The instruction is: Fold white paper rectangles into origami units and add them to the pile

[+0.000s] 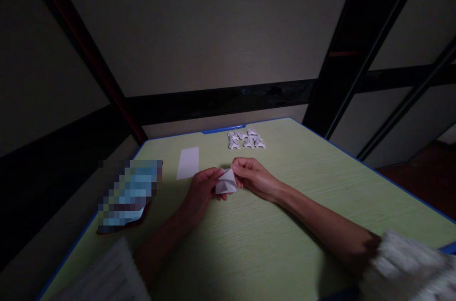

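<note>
A small piece of folded white paper [225, 183] is held between both hands, just above the table. My left hand [201, 190] pinches its left side, thumb on top and fingertips showing below. At its upper right corner, my right hand [253, 178] grips the paper between thumb and fingers. Creases and a triangular flap show on the side facing me. Beyond the hands lies a group of several folded paper figures [249, 142], close together. A flat white paper sheet [188, 162] rests on the table, left of and beyond my left hand.
The pale green table [285, 253] has a blue edge and a blue handle-like strip [224, 129] at the back. A blurred, pixelated bluish item [130, 196] with a dark red edge lies at the left. Dark-framed panels [221, 30] stand behind the table.
</note>
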The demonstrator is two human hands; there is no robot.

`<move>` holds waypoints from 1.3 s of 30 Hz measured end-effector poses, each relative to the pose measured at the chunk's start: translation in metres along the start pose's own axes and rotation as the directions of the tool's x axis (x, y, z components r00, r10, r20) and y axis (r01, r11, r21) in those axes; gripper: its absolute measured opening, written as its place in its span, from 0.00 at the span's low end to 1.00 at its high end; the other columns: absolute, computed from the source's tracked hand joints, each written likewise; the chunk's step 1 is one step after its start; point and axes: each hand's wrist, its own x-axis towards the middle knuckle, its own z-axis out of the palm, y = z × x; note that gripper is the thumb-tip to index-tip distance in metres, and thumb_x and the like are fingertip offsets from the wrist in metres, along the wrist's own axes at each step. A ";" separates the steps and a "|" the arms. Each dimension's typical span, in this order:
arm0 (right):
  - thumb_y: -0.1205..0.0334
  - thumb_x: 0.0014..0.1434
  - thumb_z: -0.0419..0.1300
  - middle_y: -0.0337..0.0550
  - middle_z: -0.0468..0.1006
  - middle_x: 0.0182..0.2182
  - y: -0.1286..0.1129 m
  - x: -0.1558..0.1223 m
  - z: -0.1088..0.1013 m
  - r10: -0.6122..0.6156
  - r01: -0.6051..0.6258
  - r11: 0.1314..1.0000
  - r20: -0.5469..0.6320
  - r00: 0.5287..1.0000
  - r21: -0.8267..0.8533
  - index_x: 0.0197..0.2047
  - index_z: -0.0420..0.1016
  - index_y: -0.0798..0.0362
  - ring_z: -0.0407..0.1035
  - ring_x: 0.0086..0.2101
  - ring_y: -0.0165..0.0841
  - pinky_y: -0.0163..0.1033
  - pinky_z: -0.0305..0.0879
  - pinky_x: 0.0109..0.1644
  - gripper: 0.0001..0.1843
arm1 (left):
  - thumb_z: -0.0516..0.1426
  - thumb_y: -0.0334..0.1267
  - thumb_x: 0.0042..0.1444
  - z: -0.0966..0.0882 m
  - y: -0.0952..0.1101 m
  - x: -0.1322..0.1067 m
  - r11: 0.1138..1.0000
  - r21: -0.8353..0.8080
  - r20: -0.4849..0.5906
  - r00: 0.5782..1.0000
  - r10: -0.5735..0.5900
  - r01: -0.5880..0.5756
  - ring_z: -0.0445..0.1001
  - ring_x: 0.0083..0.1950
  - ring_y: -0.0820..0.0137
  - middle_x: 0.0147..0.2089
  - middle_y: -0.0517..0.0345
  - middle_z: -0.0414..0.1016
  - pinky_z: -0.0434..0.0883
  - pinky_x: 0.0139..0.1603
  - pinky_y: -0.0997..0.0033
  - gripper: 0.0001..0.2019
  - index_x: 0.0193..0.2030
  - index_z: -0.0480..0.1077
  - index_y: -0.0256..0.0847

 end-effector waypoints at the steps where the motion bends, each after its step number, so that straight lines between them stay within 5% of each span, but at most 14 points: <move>1: 0.53 0.45 0.59 0.32 0.64 0.13 0.000 0.000 0.000 -0.015 0.015 1.000 0.003 1.000 -0.015 0.19 0.61 0.58 0.56 0.16 0.20 0.29 0.48 0.22 0.17 | 0.55 0.39 0.40 0.000 0.000 0.000 1.000 0.006 0.005 1.000 0.003 -0.003 0.61 0.13 0.80 0.14 0.61 0.67 0.55 0.14 0.80 0.09 0.19 0.64 0.35; 9: 0.50 0.48 0.55 0.32 0.63 0.15 -0.002 -0.001 0.003 -0.150 0.139 0.945 -0.012 0.989 -0.296 0.21 0.61 0.57 0.55 0.17 0.21 0.30 0.50 0.22 0.18 | 0.55 0.39 0.40 -0.001 -0.001 0.001 0.999 0.010 -0.027 0.999 0.035 -0.034 0.60 0.13 0.80 0.15 0.61 0.67 0.55 0.14 0.80 0.09 0.19 0.64 0.34; 17: 0.50 0.45 0.56 0.33 0.63 0.16 0.002 0.000 0.000 -0.070 0.069 0.936 0.009 0.998 -0.345 0.22 0.61 0.57 0.55 0.16 0.20 0.29 0.49 0.20 0.17 | 0.56 0.40 0.39 -0.002 -0.001 0.002 0.999 0.008 -0.084 0.995 0.046 -0.046 0.60 0.14 0.80 0.14 0.63 0.65 0.56 0.14 0.80 0.10 0.19 0.64 0.34; 25: 0.56 0.44 0.59 0.33 0.64 0.15 0.003 0.002 -0.002 -0.017 0.008 0.947 -0.024 1.000 -0.322 0.21 0.61 0.57 0.55 0.16 0.21 0.29 0.50 0.20 0.14 | 0.56 0.42 0.41 -0.003 -0.003 0.002 0.985 0.148 -0.048 0.995 0.092 -0.084 0.61 0.14 0.79 0.13 0.62 0.66 0.56 0.15 0.80 0.11 0.21 0.64 0.34; 32: 0.54 0.47 0.55 0.32 0.63 0.13 -0.001 0.000 0.000 -0.005 -0.002 0.960 -0.025 1.000 -0.282 0.20 0.62 0.58 0.55 0.15 0.20 0.28 0.49 0.20 0.15 | 0.57 0.40 0.40 -0.001 0.002 0.000 0.945 0.310 -0.137 0.979 0.149 -0.101 0.61 0.13 0.78 0.11 0.63 0.66 0.58 0.14 0.80 0.10 0.19 0.64 0.35; 39: 0.54 0.41 0.60 0.33 0.66 0.15 0.000 0.000 0.001 0.031 -0.043 0.950 -0.046 0.998 -0.310 0.22 0.62 0.58 0.57 0.15 0.20 0.28 0.51 0.19 0.16 | 0.53 0.40 0.45 0.000 0.002 -0.002 0.937 0.319 -0.127 0.973 0.192 -0.143 0.61 0.13 0.78 0.11 0.63 0.65 0.58 0.15 0.80 0.11 0.18 0.62 0.36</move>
